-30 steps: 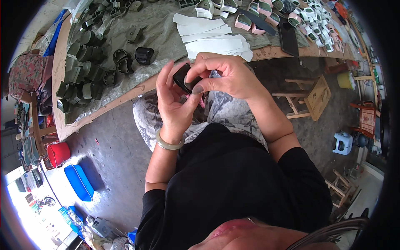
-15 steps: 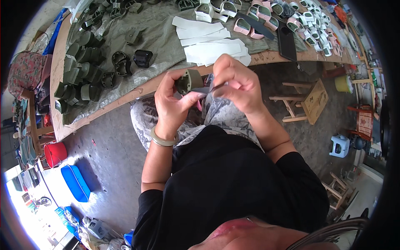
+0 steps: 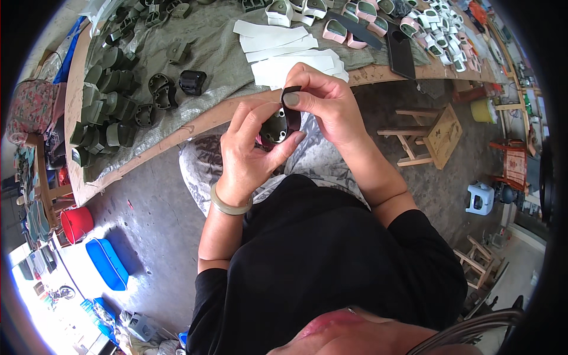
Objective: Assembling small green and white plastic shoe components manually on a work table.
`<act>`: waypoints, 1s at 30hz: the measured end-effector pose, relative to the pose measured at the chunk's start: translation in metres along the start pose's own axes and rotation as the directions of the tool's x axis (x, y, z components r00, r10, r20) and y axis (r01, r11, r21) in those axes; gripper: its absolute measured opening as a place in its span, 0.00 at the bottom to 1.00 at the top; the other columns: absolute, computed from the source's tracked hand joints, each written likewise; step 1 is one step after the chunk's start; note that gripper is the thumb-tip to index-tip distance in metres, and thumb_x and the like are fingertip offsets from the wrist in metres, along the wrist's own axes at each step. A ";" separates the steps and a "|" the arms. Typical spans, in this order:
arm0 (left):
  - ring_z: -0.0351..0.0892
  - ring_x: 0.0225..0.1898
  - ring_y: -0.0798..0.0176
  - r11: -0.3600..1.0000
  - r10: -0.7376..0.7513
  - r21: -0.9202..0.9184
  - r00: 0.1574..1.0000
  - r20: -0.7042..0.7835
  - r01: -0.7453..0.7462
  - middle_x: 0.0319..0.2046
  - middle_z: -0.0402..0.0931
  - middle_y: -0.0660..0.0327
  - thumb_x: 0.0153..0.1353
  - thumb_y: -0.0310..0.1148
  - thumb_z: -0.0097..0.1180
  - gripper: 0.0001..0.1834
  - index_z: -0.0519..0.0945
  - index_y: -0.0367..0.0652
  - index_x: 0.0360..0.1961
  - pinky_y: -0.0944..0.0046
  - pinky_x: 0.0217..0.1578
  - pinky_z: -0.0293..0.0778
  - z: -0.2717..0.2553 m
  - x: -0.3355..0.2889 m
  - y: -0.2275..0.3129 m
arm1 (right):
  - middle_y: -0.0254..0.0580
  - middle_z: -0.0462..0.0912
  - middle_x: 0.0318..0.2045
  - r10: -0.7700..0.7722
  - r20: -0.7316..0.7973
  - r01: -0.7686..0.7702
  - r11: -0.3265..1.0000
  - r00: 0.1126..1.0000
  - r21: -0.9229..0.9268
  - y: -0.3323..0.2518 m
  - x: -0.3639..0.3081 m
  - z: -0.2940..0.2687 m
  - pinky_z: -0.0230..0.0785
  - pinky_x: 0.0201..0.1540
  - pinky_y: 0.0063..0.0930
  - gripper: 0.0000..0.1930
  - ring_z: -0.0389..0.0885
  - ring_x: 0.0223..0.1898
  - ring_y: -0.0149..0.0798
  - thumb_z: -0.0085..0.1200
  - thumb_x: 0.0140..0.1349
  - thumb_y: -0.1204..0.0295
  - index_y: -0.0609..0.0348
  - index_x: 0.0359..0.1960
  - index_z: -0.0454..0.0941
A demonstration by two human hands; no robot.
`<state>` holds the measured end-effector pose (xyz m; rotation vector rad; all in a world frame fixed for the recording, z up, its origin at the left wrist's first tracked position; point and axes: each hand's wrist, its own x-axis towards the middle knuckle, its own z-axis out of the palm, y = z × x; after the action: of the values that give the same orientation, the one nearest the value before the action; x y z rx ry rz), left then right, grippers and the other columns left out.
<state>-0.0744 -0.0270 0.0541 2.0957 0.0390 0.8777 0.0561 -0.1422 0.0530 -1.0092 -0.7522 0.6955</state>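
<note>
Clamped around the block (image 3: 274,128), your left hand (image 3: 245,135) holds it just in front of the table (image 3: 177,131), while your right hand (image 3: 327,106) pinches the upper end of the dark strip (image 3: 293,119) along the block's right side. By its look the block is light and stiff, best held by its outer wall, and the strip is thin, bendy and perhaps slippery, so take it near its end. White sheets (image 3: 290,69) and the table's edge crowd your fingertips ahead; a black block (image 3: 192,83) sits farther left.
</note>
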 end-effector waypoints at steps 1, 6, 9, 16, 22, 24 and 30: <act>0.81 0.37 0.56 1.000 0.006 -0.003 1.000 0.006 -0.006 0.38 0.77 0.55 0.44 0.32 0.74 0.25 0.78 0.38 0.44 0.62 0.35 0.78 0.000 0.001 -0.001 | 0.28 0.75 0.30 0.023 -0.001 -0.023 1.000 1.000 0.020 0.000 0.001 0.001 0.65 0.36 0.16 0.04 0.73 0.31 0.21 0.60 0.59 0.77 0.65 0.33 0.80; 0.81 0.40 0.53 1.000 -0.028 0.015 0.998 0.052 0.027 0.43 0.77 0.54 0.43 0.29 0.73 0.26 0.78 0.38 0.46 0.62 0.37 0.78 0.000 0.000 0.000 | 0.27 0.77 0.25 0.149 -0.007 -0.149 0.989 0.989 0.024 -0.006 -0.001 -0.003 0.64 0.34 0.16 0.03 0.72 0.28 0.19 0.58 0.60 0.75 0.61 0.31 0.79; 0.77 0.47 0.49 0.998 -0.017 0.059 0.999 0.031 0.015 0.46 0.76 0.50 0.45 0.30 0.71 0.25 0.78 0.37 0.45 0.56 0.47 0.74 0.006 -0.005 0.001 | 0.30 0.75 0.31 0.333 -0.023 -0.330 0.940 0.943 0.088 -0.010 -0.012 -0.004 0.65 0.35 0.17 0.04 0.72 0.34 0.22 0.56 0.59 0.77 0.64 0.35 0.79; 0.69 0.56 0.59 0.915 -0.129 -0.372 0.986 0.102 0.158 0.57 0.68 0.51 0.62 0.21 0.55 0.26 0.65 0.31 0.61 0.61 0.57 0.65 0.015 -0.025 -0.009 | 0.35 0.79 0.31 -0.031 0.056 0.044 0.966 0.998 -0.253 0.004 -0.015 -0.002 0.66 0.41 0.26 0.11 0.76 0.37 0.31 0.65 0.54 0.69 0.63 0.35 0.82; 0.75 0.45 0.68 0.820 -0.349 -0.433 0.926 0.141 0.375 0.52 0.73 0.54 0.63 0.22 0.54 0.28 0.63 0.35 0.65 0.71 0.41 0.74 0.018 -0.039 -0.020 | 0.36 0.77 0.31 -0.164 0.043 0.168 0.903 0.986 -0.396 0.021 -0.021 0.000 0.68 0.39 0.28 0.09 0.76 0.36 0.34 0.67 0.48 0.75 0.60 0.33 0.85; 0.75 0.49 0.64 0.770 -0.386 -0.482 0.906 0.170 0.419 0.54 0.72 0.52 0.64 0.26 0.55 0.34 0.57 0.38 0.68 0.67 0.44 0.76 0.018 -0.038 -0.017 | 0.36 0.76 0.31 -0.266 0.067 0.266 0.849 0.962 -0.456 0.024 -0.023 0.003 0.70 0.37 0.29 0.09 0.77 0.36 0.36 0.66 0.46 0.76 0.59 0.32 0.85; 0.73 0.55 0.56 0.826 -0.433 -0.365 0.898 0.076 0.429 0.58 0.67 0.47 0.63 0.43 0.59 0.37 0.59 0.36 0.66 0.60 0.53 0.74 0.019 -0.033 -0.003 | 0.35 0.75 0.31 -0.224 0.060 0.225 0.851 0.973 -0.475 0.020 -0.022 0.012 0.70 0.38 0.29 0.08 0.77 0.35 0.35 0.64 0.48 0.77 0.58 0.32 0.85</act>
<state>-0.0869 -0.0488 0.0258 1.6286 0.3177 0.5637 0.0309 -0.1469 0.0337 -1.3417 -1.0581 0.3050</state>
